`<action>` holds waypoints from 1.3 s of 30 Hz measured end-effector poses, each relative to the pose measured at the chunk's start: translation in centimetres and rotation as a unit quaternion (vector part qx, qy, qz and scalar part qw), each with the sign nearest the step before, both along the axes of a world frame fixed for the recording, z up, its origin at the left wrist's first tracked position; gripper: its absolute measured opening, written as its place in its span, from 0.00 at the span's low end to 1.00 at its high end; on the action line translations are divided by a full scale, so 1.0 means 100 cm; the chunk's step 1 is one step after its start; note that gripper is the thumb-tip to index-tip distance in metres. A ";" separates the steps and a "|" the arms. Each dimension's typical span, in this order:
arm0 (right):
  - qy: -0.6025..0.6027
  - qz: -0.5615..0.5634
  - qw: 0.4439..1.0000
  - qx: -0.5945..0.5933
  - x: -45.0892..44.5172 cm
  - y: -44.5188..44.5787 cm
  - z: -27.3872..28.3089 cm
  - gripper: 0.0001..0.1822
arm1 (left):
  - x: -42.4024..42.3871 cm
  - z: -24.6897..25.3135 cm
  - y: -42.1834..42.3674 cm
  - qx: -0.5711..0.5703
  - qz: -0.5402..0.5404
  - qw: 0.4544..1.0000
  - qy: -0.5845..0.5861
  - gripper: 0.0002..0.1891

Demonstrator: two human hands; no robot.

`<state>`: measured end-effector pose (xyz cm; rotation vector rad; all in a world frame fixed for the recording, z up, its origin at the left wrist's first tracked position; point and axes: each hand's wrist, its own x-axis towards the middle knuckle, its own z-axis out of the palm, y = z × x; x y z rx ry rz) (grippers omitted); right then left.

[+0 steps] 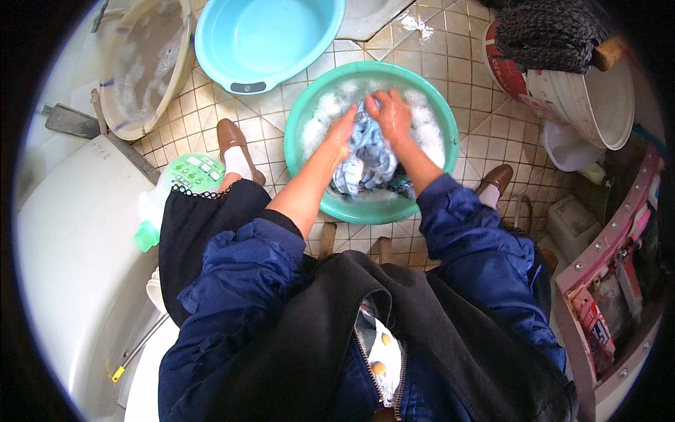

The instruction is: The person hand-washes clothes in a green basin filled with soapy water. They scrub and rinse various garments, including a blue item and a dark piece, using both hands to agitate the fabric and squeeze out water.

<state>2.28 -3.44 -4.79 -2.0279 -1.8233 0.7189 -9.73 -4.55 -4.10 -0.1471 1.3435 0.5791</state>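
Before me on the tiled floor stands a green plastic basin (450, 126) of foamy water. Wet light-blue cloth (367, 153) is bunched up in it, partly above the suds (428, 124). My left hand (341, 131) grips the cloth along its left side, thumb upward. At the upper right of the bundle, my right hand (391, 114) has its fingers curled over the fabric. Darker cloth (402, 185) shows near the basin's lower right, mostly under water. What lies deeper in the basin is hidden by foam and fabric.
A light-blue basin (269, 37) stands beyond. To the left are a tub of murky water (153, 58), a white bathtub (79, 211) and a detergent jug (192, 171) by my foot. Buckets (575, 100) under a dark knitted textile (551, 34) and a pink-edged shelf unit (596, 258) flank the right.
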 end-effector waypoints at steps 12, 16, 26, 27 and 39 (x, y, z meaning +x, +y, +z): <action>0.300 0.066 0.950 0.052 -0.062 -0.036 0.088 0.14 | -0.032 -0.002 0.004 -0.012 0.107 0.991 -0.080 0.25; 0.167 0.094 0.981 0.041 -0.067 -0.026 0.081 0.17 | -0.023 -0.038 -0.010 0.046 0.083 0.988 -0.121 0.20; 0.035 -0.098 0.984 -0.143 0.003 0.001 -0.023 0.17 | -0.037 -0.029 0.008 0.016 0.128 0.983 -0.133 0.21; 0.032 -0.098 0.987 -0.124 -0.012 -0.008 -0.024 0.17 | -0.033 -0.015 0.015 0.000 0.172 0.967 -0.187 0.21; 0.042 -0.012 0.999 -0.024 -0.017 0.021 0.004 0.18 | -0.012 -0.032 -0.002 0.018 0.064 0.993 -0.098 0.24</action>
